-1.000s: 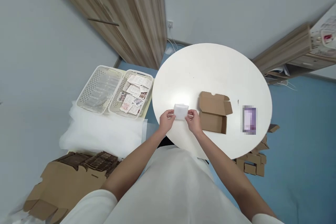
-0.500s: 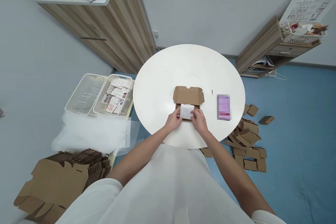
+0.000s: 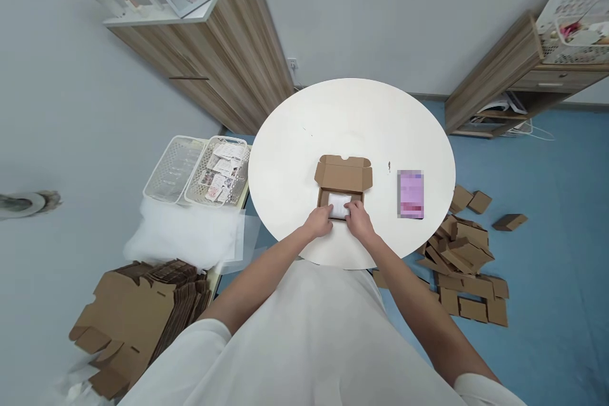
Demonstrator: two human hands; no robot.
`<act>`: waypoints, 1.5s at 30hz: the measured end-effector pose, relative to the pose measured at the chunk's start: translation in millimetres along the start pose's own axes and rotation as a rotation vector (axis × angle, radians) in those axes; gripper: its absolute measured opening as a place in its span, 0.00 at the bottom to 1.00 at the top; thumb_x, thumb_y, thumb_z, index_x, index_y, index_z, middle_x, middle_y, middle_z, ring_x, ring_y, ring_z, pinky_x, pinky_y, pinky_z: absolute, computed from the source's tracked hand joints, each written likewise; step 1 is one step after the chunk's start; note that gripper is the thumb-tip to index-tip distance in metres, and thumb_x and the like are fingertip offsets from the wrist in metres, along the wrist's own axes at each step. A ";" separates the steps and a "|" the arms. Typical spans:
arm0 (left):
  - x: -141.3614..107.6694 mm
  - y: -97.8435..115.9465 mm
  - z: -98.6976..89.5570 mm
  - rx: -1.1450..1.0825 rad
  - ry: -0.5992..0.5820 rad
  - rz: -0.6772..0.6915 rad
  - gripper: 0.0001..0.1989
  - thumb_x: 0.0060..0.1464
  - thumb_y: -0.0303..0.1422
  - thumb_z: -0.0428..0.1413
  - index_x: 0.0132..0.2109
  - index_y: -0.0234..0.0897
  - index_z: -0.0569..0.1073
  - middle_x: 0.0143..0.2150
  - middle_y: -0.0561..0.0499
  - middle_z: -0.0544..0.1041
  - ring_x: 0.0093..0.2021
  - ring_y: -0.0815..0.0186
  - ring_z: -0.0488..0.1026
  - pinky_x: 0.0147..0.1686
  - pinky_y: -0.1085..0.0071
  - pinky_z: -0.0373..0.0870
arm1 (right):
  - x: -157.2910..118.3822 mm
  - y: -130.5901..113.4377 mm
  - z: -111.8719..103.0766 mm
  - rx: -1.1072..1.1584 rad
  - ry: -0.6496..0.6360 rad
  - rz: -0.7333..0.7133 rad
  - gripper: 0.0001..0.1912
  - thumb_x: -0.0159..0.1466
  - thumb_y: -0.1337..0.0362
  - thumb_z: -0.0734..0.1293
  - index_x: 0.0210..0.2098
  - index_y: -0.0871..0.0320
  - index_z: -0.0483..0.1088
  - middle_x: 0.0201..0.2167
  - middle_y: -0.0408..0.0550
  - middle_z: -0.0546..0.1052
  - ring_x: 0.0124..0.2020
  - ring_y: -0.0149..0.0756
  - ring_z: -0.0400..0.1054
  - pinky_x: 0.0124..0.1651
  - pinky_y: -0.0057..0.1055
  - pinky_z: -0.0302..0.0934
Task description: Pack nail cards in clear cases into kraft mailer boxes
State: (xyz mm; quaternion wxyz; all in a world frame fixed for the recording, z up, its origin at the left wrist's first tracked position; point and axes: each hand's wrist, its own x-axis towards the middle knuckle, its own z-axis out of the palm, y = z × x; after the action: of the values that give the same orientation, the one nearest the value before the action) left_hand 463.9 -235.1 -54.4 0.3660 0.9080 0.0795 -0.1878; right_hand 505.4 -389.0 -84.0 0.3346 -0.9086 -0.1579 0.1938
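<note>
Rests both bare hands on a small white packet (image 3: 339,205) at a round white table (image 3: 352,120). Has the packet lying inside an open brown cardboard box (image 3: 343,175), toward the table's six-o'clock edge, with the lid folded back toward twelve. Places the left hand (image 3: 318,222) at the packet's eight o'clock and the right hand (image 3: 359,221) at its four o'clock, at the near corners of the box. Bends the fingers of both inward, with little gap to the thumbs, at either end of the packet; pinching or merely pressing, impossible to tell from this angle.

Shares the tabletop with a purple rectangle (image 3: 411,194), pixelated beyond reading, at three o'clock from the box and well apart from the right hand. Wears white with short sleeves. Stands between stocks of material: at nine o'clock, a white basket of printed cards (image 3: 204,202) just beside a second basket (image 3: 160,163) of clear items; between eight and nine, white sheeting (image 3: 183,231); at eight, stacked flat cardboard (image 3: 136,311). Faces, at four o'clock on the blue floor (image 3: 547,266), a heap of brown boxes (image 3: 461,244).
</note>
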 end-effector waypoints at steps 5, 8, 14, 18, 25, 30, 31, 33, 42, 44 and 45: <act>2.3 2.7 2.0 0.177 -0.043 0.045 0.16 0.38 0.21 0.50 0.38 0.35 0.67 0.42 0.42 0.65 0.46 0.55 0.64 0.41 0.64 0.64 | 2.6 -2.0 0.3 0.011 -0.039 0.002 0.17 0.55 0.71 0.60 0.45 0.59 0.64 0.44 0.54 0.62 0.42 0.39 0.65 0.43 0.35 0.60; 1.7 1.2 2.2 0.141 -0.050 0.035 0.15 0.39 0.22 0.51 0.39 0.35 0.68 0.41 0.44 0.64 0.45 0.56 0.64 0.41 0.63 0.65 | 0.9 -3.9 -1.0 0.014 -0.049 0.007 0.18 0.55 0.69 0.61 0.46 0.59 0.64 0.44 0.53 0.61 0.44 0.39 0.64 0.45 0.35 0.59; -4.5 -13.1 -6.3 -0.125 0.099 0.036 0.20 0.45 0.26 0.50 0.49 0.36 0.65 0.45 0.45 0.63 0.42 0.63 0.66 0.42 0.66 0.66 | -4.8 -7.8 -14.0 0.150 -0.060 -0.030 0.25 0.52 0.63 0.65 0.50 0.58 0.61 0.48 0.53 0.60 0.48 0.40 0.60 0.49 0.36 0.58; 1.3 -25.7 -23.1 -0.237 0.230 -0.156 0.21 0.48 0.32 0.52 0.51 0.35 0.63 0.52 0.41 0.59 0.45 0.62 0.66 0.40 0.67 0.66 | 2.2 -3.8 -33.1 0.319 0.070 -0.042 0.20 0.54 0.62 0.63 0.46 0.56 0.64 0.46 0.50 0.63 0.45 0.37 0.62 0.50 0.37 0.58; 30.3 -28.5 -56.2 -0.561 0.076 -0.329 0.28 0.50 0.48 0.50 0.54 0.39 0.60 0.56 0.42 0.62 0.51 0.59 0.64 0.45 0.66 0.63 | 20.5 22.3 -63.1 0.840 0.193 0.353 0.25 0.51 0.49 0.65 0.46 0.51 0.62 0.45 0.47 0.66 0.40 0.34 0.65 0.39 0.32 0.63; 45.0 -23.5 -66.2 -0.693 0.047 -0.359 0.29 0.48 0.53 0.48 0.51 0.40 0.63 0.58 0.44 0.61 0.53 0.58 0.64 0.46 0.65 0.63 | 30.8 40.7 -69.3 1.051 0.270 0.487 0.24 0.51 0.46 0.64 0.44 0.49 0.62 0.41 0.43 0.67 0.25 0.25 0.61 0.25 0.24 0.60; 46.7 -22.9 -66.4 -0.711 0.042 -0.369 0.29 0.48 0.54 0.47 0.51 0.40 0.63 0.58 0.43 0.61 0.53 0.57 0.64 0.46 0.64 0.63 | 32.7 42.8 -69.2 1.075 0.240 0.499 0.24 0.51 0.46 0.64 0.43 0.49 0.63 0.41 0.43 0.67 0.25 0.24 0.61 0.25 0.23 0.60; 49.0 -22.3 -65.7 -0.758 0.022 -0.381 0.30 0.49 0.55 0.44 0.51 0.39 0.63 0.58 0.42 0.61 0.53 0.57 0.64 0.45 0.63 0.63 | 36.4 44.6 -67.7 1.124 0.145 0.531 0.23 0.51 0.44 0.62 0.41 0.51 0.65 0.42 0.44 0.67 0.25 0.25 0.61 0.25 0.24 0.60; 52.5 -21.4 -57.9 -0.890 0.061 -0.307 0.33 0.52 0.56 0.36 0.56 0.40 0.59 0.57 0.43 0.63 0.56 0.56 0.60 0.48 0.60 0.61 | 49.0 23.6 -67.8 1.188 -0.067 0.382 0.27 0.55 0.41 0.55 0.46 0.49 0.66 0.44 0.43 0.70 0.36 0.32 0.65 0.33 0.25 0.60; 52.7 -20.1 -57.2 -0.871 0.066 -0.257 0.32 0.53 0.55 0.34 0.55 0.42 0.61 0.57 0.45 0.63 0.57 0.57 0.59 0.50 0.59 0.59 | 49.0 20.4 -71.1 1.181 -0.053 0.330 0.28 0.57 0.40 0.51 0.48 0.46 0.65 0.49 0.41 0.67 0.40 0.32 0.64 0.36 0.26 0.61; 52.5 -19.5 -56.8 -0.857 0.063 -0.234 0.32 0.53 0.55 0.33 0.55 0.43 0.61 0.58 0.46 0.63 0.58 0.57 0.58 0.50 0.59 0.58 | 48.3 19.6 -72.7 1.177 -0.055 0.308 0.28 0.57 0.40 0.50 0.48 0.45 0.64 0.51 0.39 0.66 0.41 0.32 0.63 0.37 0.27 0.60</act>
State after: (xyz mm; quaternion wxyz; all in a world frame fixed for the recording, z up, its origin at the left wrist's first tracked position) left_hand 522.6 -181.2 -50.1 0.6831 0.6644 0.2634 -0.1504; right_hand 584.0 -422.9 -58.1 0.7447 -0.5781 0.1003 0.3180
